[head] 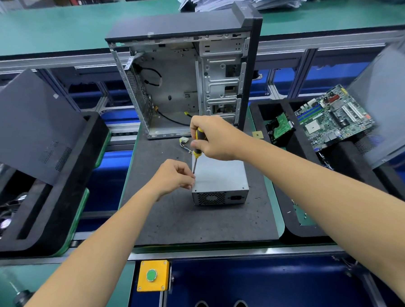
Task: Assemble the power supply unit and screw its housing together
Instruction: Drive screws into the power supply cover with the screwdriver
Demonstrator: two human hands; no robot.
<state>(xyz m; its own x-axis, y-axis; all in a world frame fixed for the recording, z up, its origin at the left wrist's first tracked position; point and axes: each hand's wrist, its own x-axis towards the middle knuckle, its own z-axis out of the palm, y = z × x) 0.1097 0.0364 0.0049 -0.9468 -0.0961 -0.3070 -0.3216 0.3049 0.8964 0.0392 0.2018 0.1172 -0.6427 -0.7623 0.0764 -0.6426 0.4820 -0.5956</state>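
Centre of frame: the power supply unit (221,180) lay on the dark foam mat (170,217), its fan grille and mains socket facing me, just in front of the open computer case (184,82).

My right hand (217,139) was wrapped round the yellow-and-black screwdriver (197,148), shaft pointing down at the unit's near left top edge. My left hand (174,176) had thumb and fingers pinched together at the tip; I took it to be steadying a screw there, though the screw itself was too small to make out.

Step in hand, as I judged it: starting a housing screw at that corner. The next move called for keeping the driver upright, seating the tip in the screw head, then turning with light downward pressure while the left fingers let go.

Writing: none legible. The motherboard (335,115), right of frame, showed no readable markings. The green button (151,275) at lower centre carried no label.
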